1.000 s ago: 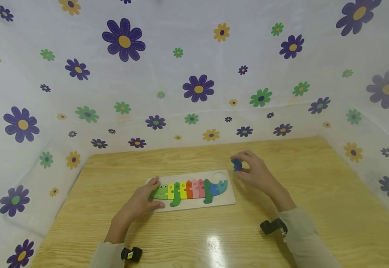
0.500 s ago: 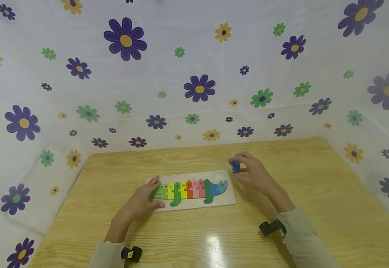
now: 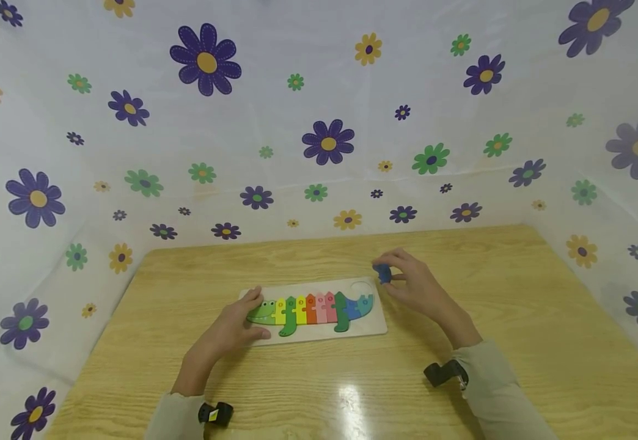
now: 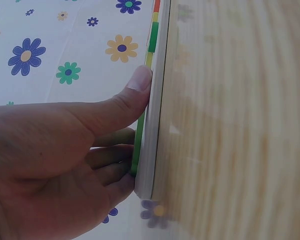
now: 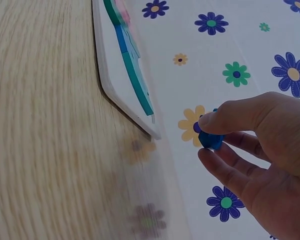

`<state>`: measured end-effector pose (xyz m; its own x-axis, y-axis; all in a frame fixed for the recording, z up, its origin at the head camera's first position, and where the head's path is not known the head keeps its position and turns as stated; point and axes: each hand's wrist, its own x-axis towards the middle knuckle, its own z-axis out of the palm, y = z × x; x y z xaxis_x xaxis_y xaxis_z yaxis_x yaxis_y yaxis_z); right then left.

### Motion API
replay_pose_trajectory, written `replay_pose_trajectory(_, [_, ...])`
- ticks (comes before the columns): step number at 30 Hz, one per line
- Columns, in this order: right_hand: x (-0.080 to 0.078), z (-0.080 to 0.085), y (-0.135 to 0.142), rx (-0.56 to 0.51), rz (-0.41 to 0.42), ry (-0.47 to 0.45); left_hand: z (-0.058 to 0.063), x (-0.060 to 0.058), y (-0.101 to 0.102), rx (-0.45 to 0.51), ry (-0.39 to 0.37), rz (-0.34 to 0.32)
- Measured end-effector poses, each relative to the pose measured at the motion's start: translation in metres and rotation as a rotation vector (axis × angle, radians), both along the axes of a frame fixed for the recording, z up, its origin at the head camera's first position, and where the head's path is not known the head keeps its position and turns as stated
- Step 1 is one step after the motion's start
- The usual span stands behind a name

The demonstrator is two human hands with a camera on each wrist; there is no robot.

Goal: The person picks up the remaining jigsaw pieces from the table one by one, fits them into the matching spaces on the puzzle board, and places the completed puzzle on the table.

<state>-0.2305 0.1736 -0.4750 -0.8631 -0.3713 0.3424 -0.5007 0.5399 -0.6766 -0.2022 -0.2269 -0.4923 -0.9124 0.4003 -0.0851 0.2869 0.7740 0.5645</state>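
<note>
A wooden crocodile puzzle board (image 3: 319, 337) lies on the table, with colourful numbered pieces set in it from the green head (image 3: 261, 313) to the light blue tail piece (image 3: 364, 304). My left hand (image 3: 235, 327) rests on the board's left end, thumb near the front edge and fingers spread by the head. Just beyond the board's far right corner, my right hand (image 3: 415, 282) pinches a small dark blue puzzle piece (image 3: 383, 273) between thumb and fingertips. In the right wrist view this piece (image 5: 211, 139) is partly covered by the thumb. A curved outline (image 3: 361, 285) shows bare above the tail.
The light wooden table (image 3: 308, 391) is bordered at the back and both sides by a white sheet (image 3: 275, 110) printed with flowers. Black wrist devices sit at the left cuff (image 3: 178, 415) and the right cuff (image 3: 489, 376).
My right hand has shifted slightly left toward the board with the blue puzzle piece, which has turned a little. The left hand and the board have stayed put.
</note>
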Motion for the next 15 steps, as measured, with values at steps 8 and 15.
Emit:
replay_pose_trajectory(8, [0.0011, 0.0007, -0.0037, 0.010, 0.008, -0.020, 0.0002, -0.0005, -0.0011, -0.001, 0.004, -0.001])
replay_pose_trajectory(15, [0.0016, 0.0014, -0.0072, 0.020, 0.012, -0.020, 0.0005, -0.0003, -0.0006, 0.008, 0.004, -0.008])
